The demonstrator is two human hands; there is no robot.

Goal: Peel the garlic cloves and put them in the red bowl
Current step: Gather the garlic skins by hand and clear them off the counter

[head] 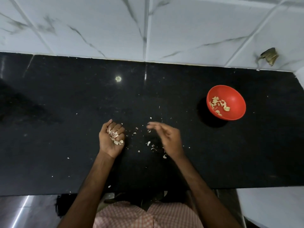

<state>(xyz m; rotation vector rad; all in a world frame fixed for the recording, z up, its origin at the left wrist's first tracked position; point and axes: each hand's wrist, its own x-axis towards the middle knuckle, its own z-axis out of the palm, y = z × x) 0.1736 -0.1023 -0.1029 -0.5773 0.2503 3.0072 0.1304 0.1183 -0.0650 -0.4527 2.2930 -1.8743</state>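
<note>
Checked pink-and-white cloth (148,216) fills the bottom edge closest to the lens, and two bare forearms reach up from it over the black counter (65,99).

Far to the left of the red bowl (234,94), and a little nearer the person than it, the left hand (111,139) lies palm up on the counter. Its fingers are curled in over a small heap of pale garlic pieces (116,137) cupped in the palm. Whether these are skins, cloves or both cannot be told.

Between that hand and the bowl, loose scraps of peel (148,143) are scattered on the dark stone. Most lie just beside the right hand (166,137).

The right hand hovers left of the bowl, well apart from it. It is turned on its edge, its fingers (153,125) stretched out and relaxed, pointing away from the bowl toward the left hand. The fingertips are blurred.

The red bowl stands upright on the counter at the right, with a cluster of peeled cloves (219,105) lying low against its left inner wall.

Beyond the bowl, white marble-veined tiles (82,22) rise from the counter's far edge. Up and to the right of the bowl a small brownish thing (269,56) sits against the tiles, too blurred to name.
</note>
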